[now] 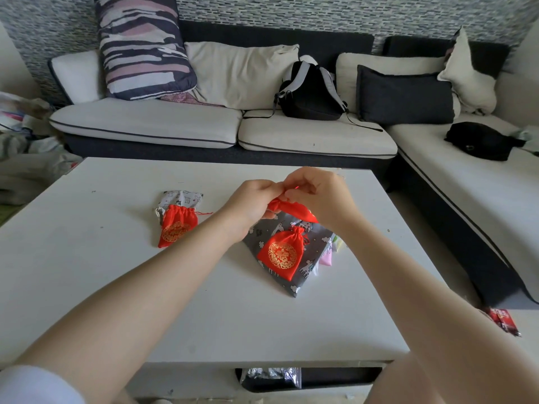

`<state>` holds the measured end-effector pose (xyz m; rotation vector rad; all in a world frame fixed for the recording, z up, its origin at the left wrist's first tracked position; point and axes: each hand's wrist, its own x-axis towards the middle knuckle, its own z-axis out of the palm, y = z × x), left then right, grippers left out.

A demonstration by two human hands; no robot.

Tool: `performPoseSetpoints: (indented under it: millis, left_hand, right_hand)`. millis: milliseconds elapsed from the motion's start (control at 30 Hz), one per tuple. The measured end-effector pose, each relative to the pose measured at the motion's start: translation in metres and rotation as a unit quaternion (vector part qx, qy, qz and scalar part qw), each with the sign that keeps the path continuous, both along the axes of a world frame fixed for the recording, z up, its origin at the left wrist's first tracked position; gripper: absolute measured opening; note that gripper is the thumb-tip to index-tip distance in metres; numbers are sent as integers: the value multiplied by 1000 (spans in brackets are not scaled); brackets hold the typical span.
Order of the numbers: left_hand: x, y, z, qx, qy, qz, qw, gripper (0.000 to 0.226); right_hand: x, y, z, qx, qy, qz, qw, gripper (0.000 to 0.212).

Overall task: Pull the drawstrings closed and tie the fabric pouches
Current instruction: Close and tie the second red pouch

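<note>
White and low, the coffee table (116,272) fills the middle of the room, and above its far half both hands hold up a red pouch (291,209). That held pouch lies with its long axis roughly crosswise, its gathered neck toward the left hand (250,204) and its body running down to the right, under the right hand (318,196). Both hands are curled tight at the neck; fingertips meet there, pinching what looks like the red drawstring, though the cord itself is mostly hidden. My judgement: the knot is being worked, and the next pull wants the hands to part sideways along that axis.

Just below the held pouch, nearer the person, a second red pouch (281,253) with a gold emblem lies on a grey printed pouch (291,284). Left of the held pouch, a third red pouch (176,225) rests on a white printed pouch (180,197). Beyond it stands a sofa (175,123) with a black backpack (310,91).
</note>
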<state>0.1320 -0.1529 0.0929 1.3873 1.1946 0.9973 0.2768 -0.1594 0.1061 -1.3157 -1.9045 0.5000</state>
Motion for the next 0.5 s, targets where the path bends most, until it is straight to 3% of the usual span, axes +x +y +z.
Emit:
performPoseSetpoints:
  millis: [300, 367, 500]
  left_hand:
    - [1, -6, 5, 133, 185, 31, 973, 31]
    - [1, -7, 5, 120, 170, 27, 978, 30]
    - [0, -5, 8, 24, 45, 25, 998, 23]
  right_hand:
    - [-3, -3, -5, 44, -24, -25, 998, 13]
    - [-3, -4, -6, 57, -36, -28, 997, 14]
    - [-5, -7, -5, 76, -11, -41, 996, 21]
